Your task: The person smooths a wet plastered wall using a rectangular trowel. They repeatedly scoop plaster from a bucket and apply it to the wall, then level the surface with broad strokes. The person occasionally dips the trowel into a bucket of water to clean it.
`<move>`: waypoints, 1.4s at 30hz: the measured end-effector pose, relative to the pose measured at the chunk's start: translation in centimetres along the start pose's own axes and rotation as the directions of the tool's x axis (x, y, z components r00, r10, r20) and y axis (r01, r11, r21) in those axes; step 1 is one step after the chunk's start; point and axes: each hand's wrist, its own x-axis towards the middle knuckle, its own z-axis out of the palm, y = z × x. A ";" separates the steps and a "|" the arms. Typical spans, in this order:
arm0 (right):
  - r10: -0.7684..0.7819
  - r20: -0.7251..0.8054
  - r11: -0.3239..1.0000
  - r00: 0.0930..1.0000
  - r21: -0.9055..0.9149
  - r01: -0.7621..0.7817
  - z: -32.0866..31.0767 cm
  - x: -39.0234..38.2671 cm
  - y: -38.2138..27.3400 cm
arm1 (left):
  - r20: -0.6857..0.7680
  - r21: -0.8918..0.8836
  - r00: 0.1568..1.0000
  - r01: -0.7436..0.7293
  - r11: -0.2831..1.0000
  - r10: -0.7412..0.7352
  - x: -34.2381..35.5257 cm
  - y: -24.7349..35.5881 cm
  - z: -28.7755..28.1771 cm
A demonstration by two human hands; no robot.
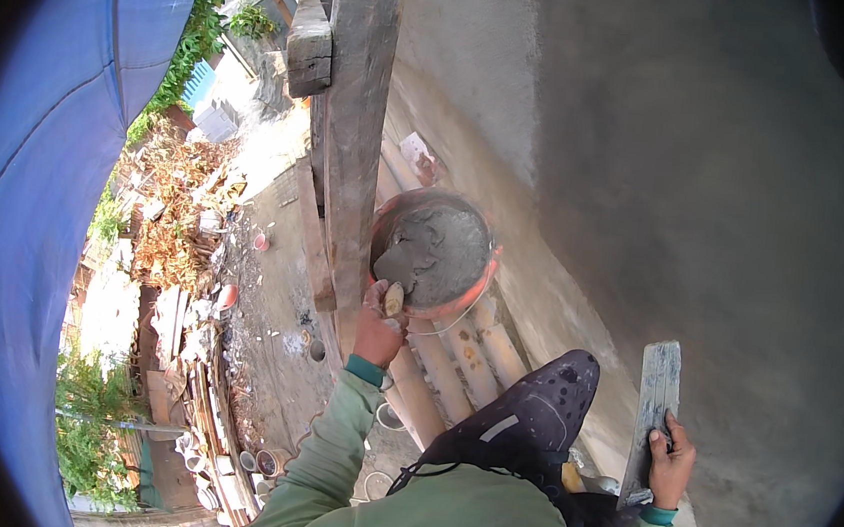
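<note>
My left hand (379, 332) is closed round the pale wooden handle of a trowel (395, 299). The trowel's blade lies on the wet grey mortar inside an orange-red bucket (494, 263), at the near left of its rim. A thin wire handle hangs down at the bucket's near right side. Off to the right, my right hand (671, 464) grips a long, flat, grey-smeared plastering float (658, 400), held upright close to the wall. How the fingers wrap behind the float is partly hidden.
Beneath the bucket are scaffold planks or poles (448, 371). A thick upright timber (356, 127) stands just left of it. The plastered wall (727, 220) fills the right side, with a darker patch. A blue tarp (38, 180) hangs at left; debris (186, 203) lies on the ground below.
</note>
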 end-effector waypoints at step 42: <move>-0.097 0.768 0.134 0.633 0.640 -0.756 22.7 9.1 -17.4 | 0.075 -0.070 0.813 -0.573 0.816 0.578 -8.8 -4.0 0.4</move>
